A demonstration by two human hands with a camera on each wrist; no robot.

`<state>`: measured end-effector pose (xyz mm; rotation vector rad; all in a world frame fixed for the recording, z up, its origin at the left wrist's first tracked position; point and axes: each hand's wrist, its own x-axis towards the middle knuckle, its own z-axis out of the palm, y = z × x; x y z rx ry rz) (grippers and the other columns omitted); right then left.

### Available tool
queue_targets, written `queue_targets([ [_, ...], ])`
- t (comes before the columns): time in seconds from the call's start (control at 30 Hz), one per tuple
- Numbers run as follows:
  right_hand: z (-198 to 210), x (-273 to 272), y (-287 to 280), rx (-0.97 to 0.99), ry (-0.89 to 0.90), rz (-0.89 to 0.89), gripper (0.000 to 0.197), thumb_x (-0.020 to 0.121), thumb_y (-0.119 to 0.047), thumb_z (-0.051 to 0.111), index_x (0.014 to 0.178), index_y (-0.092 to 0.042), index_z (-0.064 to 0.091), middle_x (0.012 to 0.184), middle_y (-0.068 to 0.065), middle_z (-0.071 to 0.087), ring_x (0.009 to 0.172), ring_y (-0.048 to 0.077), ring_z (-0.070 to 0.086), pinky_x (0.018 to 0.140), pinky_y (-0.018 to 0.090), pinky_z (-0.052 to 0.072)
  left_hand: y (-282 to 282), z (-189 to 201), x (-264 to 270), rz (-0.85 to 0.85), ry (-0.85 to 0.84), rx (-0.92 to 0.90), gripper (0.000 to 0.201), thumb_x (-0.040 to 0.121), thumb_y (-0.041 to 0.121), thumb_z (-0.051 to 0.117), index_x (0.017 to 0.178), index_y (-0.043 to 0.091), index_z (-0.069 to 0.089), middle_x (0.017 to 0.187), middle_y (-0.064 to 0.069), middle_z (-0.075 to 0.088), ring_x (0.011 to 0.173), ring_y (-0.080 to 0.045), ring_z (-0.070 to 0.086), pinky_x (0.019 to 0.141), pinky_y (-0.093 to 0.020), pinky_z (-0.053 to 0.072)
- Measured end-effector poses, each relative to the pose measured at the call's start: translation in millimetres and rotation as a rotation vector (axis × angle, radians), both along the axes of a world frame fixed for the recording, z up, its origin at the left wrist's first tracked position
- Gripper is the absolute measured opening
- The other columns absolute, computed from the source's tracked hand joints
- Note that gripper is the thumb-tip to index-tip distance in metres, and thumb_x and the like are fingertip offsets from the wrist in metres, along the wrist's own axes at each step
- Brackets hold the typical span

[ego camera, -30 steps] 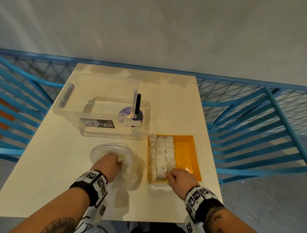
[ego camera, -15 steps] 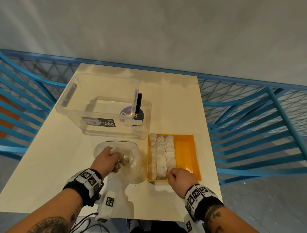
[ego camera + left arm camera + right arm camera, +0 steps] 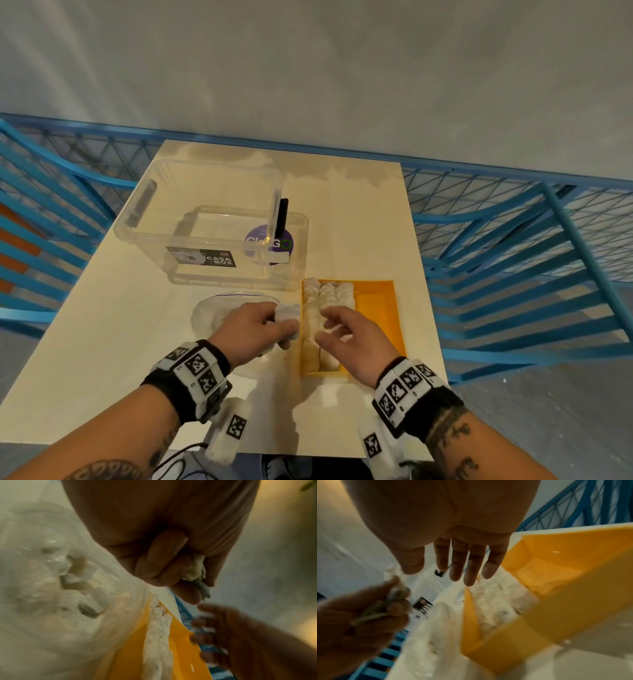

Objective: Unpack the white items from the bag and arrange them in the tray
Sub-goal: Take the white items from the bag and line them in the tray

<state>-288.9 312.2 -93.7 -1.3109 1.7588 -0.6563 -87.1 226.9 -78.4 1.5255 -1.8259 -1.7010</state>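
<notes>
My left hand [image 3: 274, 325] pinches a white item [image 3: 287, 313] just left of the orange tray [image 3: 380, 308], above the clear plastic bag [image 3: 219, 308]. In the left wrist view the item [image 3: 193, 569] sits between curled fingers, and more white items [image 3: 85, 588] show inside the bag [image 3: 51, 615]. Rows of white items [image 3: 327, 291] fill the tray's left part. My right hand [image 3: 334, 330] hovers over the tray's near rows, fingers straight and spread [image 3: 471, 566], holding nothing, close to the left hand.
A clear storage box [image 3: 205, 219] stands on its lid behind the bag, with a black object [image 3: 283, 216] beside it. The cream table [image 3: 359, 222] has blue railings [image 3: 513, 257] on both sides. The tray's right half [image 3: 376, 308] holds no items.
My left hand came out of the bag with a white item and moved right toward the tray. My right hand lifted off the tray's near end and opened.
</notes>
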Motion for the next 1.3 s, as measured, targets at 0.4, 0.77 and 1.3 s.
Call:
queue_targets([
  [0.4,51.3,-26.5,-29.4,-0.105,0.082,0.019,0.007,0.089,-0.027,0.067,0.086,-0.034,0.066,0.077,-0.010,0.067,0.074,0.009,0.064,0.071,0.027,0.053,8.1,12.7,-47.6,-0.157,0.116,-0.071,0.012,0.091,0.029,0.069,0.096,0.018,0.073,0.081,0.000,0.077,0.052,-0.002,0.055,0.049,-0.021,0.044],
  [0.77,-5.1,-55.2,-19.9,0.303,0.412,0.259,0.010,0.094,-0.025,0.056,0.102,-0.026,0.060,0.095,-0.002,0.060,0.090,0.021,0.059,0.073,0.029,0.046,5.2,-10.9,-25.9,0.139,0.153,0.236,0.012,0.092,0.018,0.063,0.101,0.011,0.067,0.073,-0.005,0.067,0.056,-0.016,0.053,0.051,-0.027,0.042],
  [1.3,-49.0,-45.0,-36.3,0.439,0.511,0.237,0.009,0.085,-0.027,0.071,0.090,-0.025,0.064,0.096,-0.003,0.062,0.087,0.017,0.059,0.071,0.026,0.045,-6.1,-21.4,-13.5,0.156,0.249,0.291,0.024,0.088,-0.008,0.063,0.109,0.004,0.060,0.091,-0.015,0.075,0.068,-0.030,0.065,0.062,-0.036,0.057],
])
